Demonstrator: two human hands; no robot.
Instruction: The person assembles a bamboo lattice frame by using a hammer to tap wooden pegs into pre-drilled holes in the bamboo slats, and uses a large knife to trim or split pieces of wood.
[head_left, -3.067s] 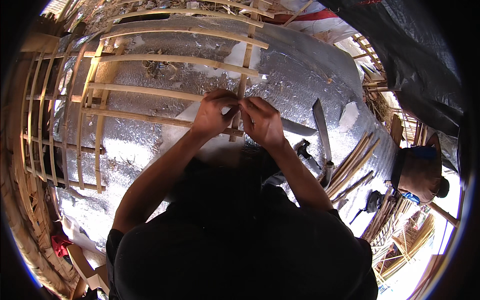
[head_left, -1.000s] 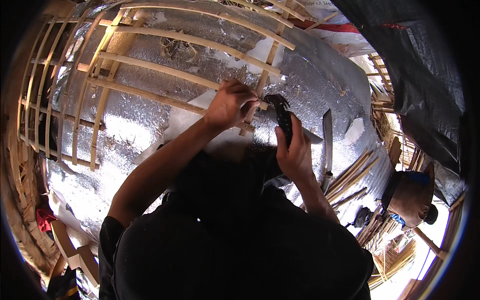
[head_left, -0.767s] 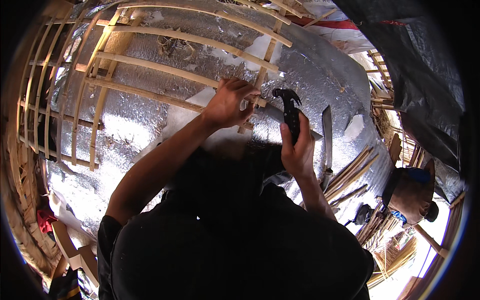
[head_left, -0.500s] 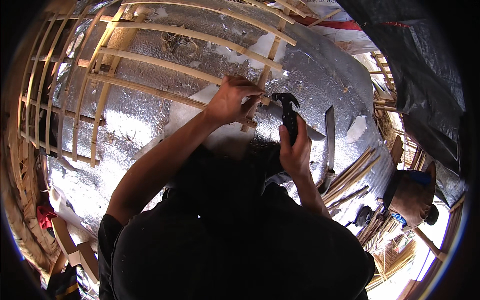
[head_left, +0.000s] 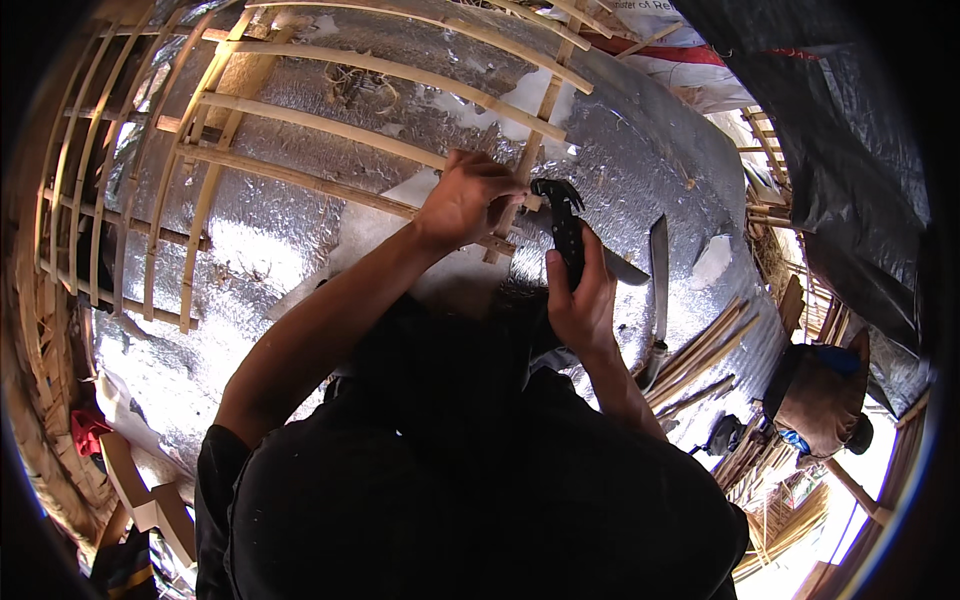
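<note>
A black claw hammer (head_left: 567, 238) is gripped in my right hand (head_left: 585, 300), its head up against the fingertips of my left hand (head_left: 462, 203). That left hand is closed in a pinch by the end of a light bamboo strip (head_left: 533, 203); whatever sits between the fingertips is too small to make out. The strip belongs to, or lies against, a lattice of split bamboo (head_left: 330, 117), where a crosspiece (head_left: 545, 108) runs past my fingers. Behind the hammer shows part of a dark blade (head_left: 625, 268), its other end hidden.
Silver foil sheeting (head_left: 640, 150) lies under the lattice. To the right are a machete (head_left: 659, 280) and a pile of bamboo strips (head_left: 705, 350). Another person (head_left: 820, 395) is bent over at the far right, below a black tarp (head_left: 860, 190). A cardboard box (head_left: 125, 475) stands lower left.
My right hand has shifted slightly left and up, bringing the hammer's head closer to my left fingertips. The left hand has stayed almost in place.
</note>
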